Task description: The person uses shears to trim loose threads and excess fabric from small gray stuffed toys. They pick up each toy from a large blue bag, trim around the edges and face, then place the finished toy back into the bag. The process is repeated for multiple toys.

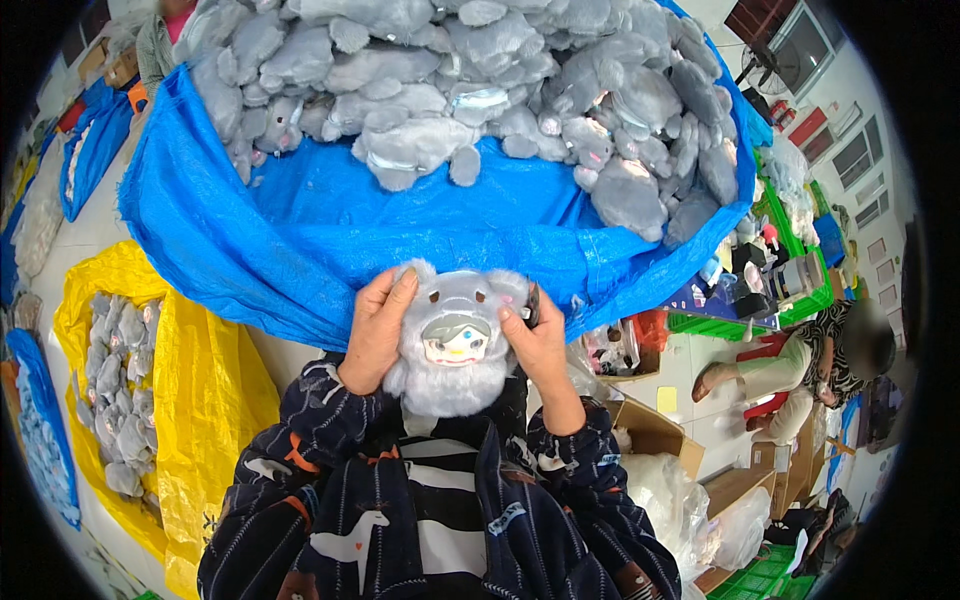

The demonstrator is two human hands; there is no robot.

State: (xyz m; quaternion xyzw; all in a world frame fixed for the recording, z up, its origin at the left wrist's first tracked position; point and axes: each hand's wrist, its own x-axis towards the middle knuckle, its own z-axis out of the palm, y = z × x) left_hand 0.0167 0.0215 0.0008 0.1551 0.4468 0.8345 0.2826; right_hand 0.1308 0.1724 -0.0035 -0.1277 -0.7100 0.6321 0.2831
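I hold a grey plush toy (452,372) with a small doll face between both hands, close to my chest. My left hand (376,328) grips its left side, thumb near the ear. On the toy's right side sits my right hand (538,345), which also holds a small dark tool, perhaps scissors (532,303). Right behind the toy lies a big blue tarp bag (300,230) with a heap of grey plush toys (500,90).
A yellow bag (200,390) with several grey plush toys stands at my left. Cardboard boxes (650,430) and clear plastic bags lie at my right. A seated person (810,365) works at the right, near green crates (800,300). Another person (160,40) is at the top left.
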